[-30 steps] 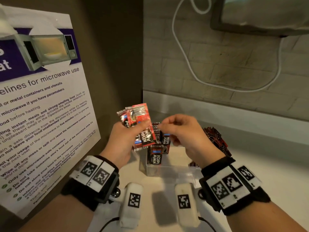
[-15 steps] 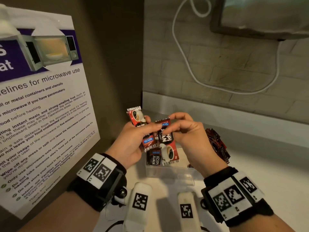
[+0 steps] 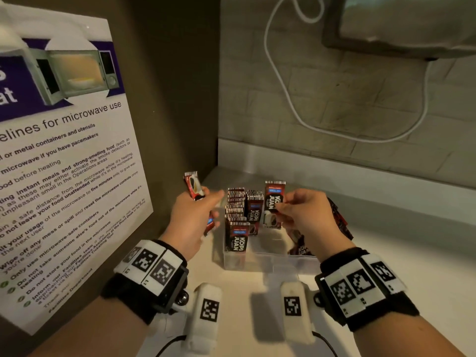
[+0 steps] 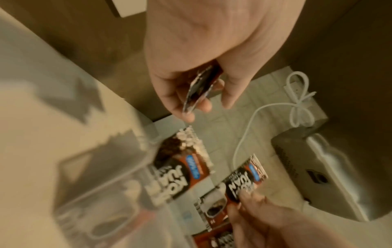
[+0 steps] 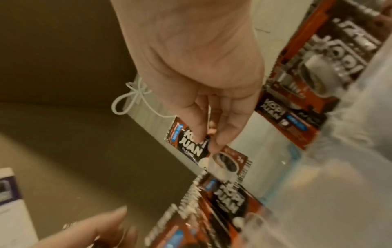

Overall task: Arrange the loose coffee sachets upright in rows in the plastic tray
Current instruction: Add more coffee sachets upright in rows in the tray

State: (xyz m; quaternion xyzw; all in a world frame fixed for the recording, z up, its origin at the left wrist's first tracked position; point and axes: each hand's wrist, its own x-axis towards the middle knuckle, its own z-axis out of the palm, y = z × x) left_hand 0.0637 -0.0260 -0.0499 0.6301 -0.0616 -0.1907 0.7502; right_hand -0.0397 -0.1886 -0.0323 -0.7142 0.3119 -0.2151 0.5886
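A clear plastic tray [image 3: 268, 261] sits on the counter with a row of red-and-black coffee sachets [image 3: 235, 215] standing upright along its left side. My right hand [image 3: 291, 210] pinches one sachet [image 3: 273, 202] upright above the tray's middle; the right wrist view shows the same sachet [image 5: 203, 151] between thumb and finger. My left hand [image 3: 198, 212] holds a few more sachets [image 3: 193, 185] left of the tray, seen edge-on as sachets [image 4: 201, 87] in the left wrist view. Loose sachets [image 3: 340, 217] lie in a heap behind my right hand.
A microwave guidelines poster [image 3: 59, 161] leans on the left wall close to my left arm. The counter meets a tiled back wall with a white cable [image 3: 291, 99] hanging under a mounted appliance [image 3: 401, 24]. The tray's right part [image 3: 283, 243] holds no upright sachets.
My hands have parted. The right hand took one sachet from the left hand's bunch and moved it right, turning it upright over the tray; the left hand drew back left.
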